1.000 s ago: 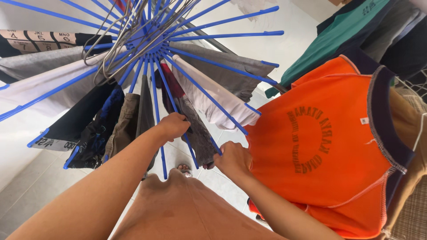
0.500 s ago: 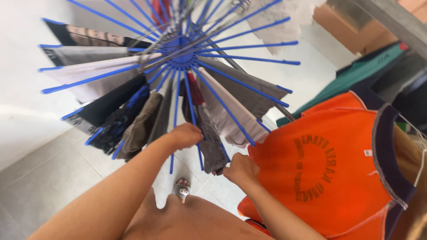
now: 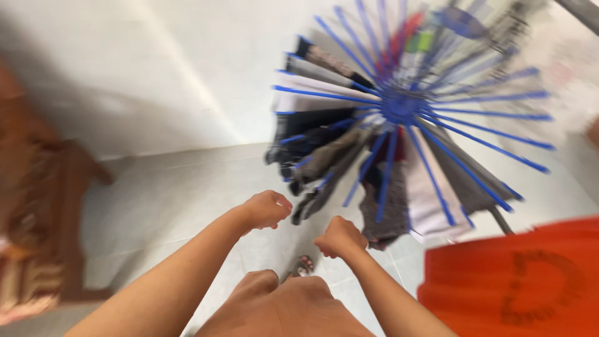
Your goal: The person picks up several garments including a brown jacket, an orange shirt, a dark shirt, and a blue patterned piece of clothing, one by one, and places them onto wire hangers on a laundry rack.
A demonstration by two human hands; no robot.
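Blue-spoked drying rack (image 3: pixel 399 106) hangs far right with dark clothes (image 3: pixel 324 156), while the left hand (image 3: pixel 267 209) and right hand (image 3: pixel 339 238) curl into empty fists near it.

blue spoked drying rack (image 3: pixel 399 106), small dark and pale garments (image 3: pixel 380 206) hanging

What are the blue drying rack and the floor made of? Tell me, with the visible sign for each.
Blue drying rack: probably plastic, since the thin spokes share one even, bright blue; motion blur hides the finish. Floor: apparently pale glazed tile, going by faint straight joint lines and a soft sheen.
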